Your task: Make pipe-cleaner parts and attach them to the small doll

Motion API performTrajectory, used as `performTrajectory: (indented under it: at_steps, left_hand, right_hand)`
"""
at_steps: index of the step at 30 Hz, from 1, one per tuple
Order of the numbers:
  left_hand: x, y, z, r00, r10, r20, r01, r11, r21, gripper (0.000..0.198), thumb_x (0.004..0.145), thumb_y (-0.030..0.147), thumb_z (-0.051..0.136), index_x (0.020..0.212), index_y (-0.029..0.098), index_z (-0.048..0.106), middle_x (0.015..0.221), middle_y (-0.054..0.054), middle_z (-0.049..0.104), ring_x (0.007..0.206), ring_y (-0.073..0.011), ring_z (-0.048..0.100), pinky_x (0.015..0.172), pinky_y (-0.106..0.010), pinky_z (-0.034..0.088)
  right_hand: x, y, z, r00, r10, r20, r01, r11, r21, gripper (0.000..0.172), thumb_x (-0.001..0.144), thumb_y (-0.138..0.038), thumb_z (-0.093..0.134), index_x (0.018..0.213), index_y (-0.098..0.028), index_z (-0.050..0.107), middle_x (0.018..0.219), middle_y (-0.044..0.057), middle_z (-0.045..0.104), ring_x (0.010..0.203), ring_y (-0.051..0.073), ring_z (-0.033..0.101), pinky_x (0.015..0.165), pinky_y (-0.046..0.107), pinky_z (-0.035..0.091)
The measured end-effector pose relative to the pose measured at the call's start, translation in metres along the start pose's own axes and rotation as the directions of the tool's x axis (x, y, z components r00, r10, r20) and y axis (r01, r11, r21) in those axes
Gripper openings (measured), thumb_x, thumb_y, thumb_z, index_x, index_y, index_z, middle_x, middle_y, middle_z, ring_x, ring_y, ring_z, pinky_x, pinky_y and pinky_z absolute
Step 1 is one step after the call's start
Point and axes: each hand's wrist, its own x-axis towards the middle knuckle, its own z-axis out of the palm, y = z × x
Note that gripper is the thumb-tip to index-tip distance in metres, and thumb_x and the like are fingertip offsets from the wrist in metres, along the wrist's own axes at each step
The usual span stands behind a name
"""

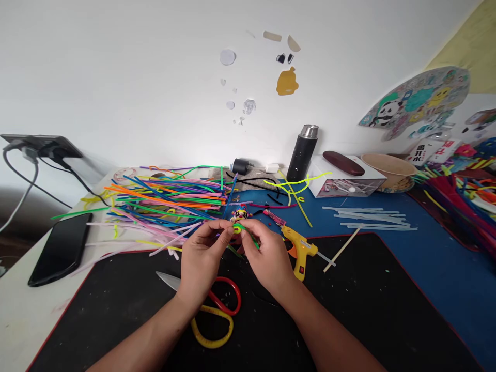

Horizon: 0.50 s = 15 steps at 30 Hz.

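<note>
Pipe cleaner [237, 226], green and curled, sits pinched between my left hand [203, 256] and right hand [267, 253], which cover much of it; the left also hides the middle of the scissors [219, 306].

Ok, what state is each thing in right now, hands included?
Left hand: fingertips closed on green strip
Right hand: fingertips closed on green strip
Green strip: curled
Scissors: lying flat, partly hidden
Glue gun: on its side
Phone: screen up, dark
Flask: upright, capped
Glue sticks: loosely spread
Pipe cleaners: loosely heaped
Power strip: plugs inserted
</note>
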Motion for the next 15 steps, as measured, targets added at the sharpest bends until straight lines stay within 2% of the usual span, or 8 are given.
performTrajectory:
  at_steps: [9, 15]
  left_hand:
    - [0.0007, -0.0013, -0.0007, 1.000, -0.007, -0.009, 0.007, 1.000, -0.009, 0.028, 0.078, 0.042, 0.089, 0.090, 0.019, 0.079, 0.091, -0.005, 0.080, 0.082, -0.0204, 0.074, 0.079, -0.031, 0.062]
    - [0.0030, -0.0050, -0.0034, 0.999, -0.003, -0.034, 0.002, 1.000, -0.026, 0.027, 0.079, 0.041, 0.089, 0.092, 0.019, 0.079, 0.094, -0.005, 0.079, 0.085, -0.0195, 0.073, 0.083, -0.031, 0.061]
  right_hand:
    - [-0.0001, -0.0028, -0.0009, 0.999, 0.021, 0.034, -0.021, 1.000, -0.020, 0.025, 0.101, -0.025, 0.054, 0.120, -0.025, 0.071, 0.119, 0.007, 0.082, 0.085, 0.023, 0.080, 0.068, 0.031, 0.060]
    - [-0.0006, -0.0054, -0.0006, 0.996, 0.064, 0.056, -0.064, 0.998, -0.007, 0.027, 0.099, -0.026, 0.057, 0.121, -0.024, 0.071, 0.103, 0.006, 0.082, 0.070, 0.019, 0.076, 0.063, 0.030, 0.058]
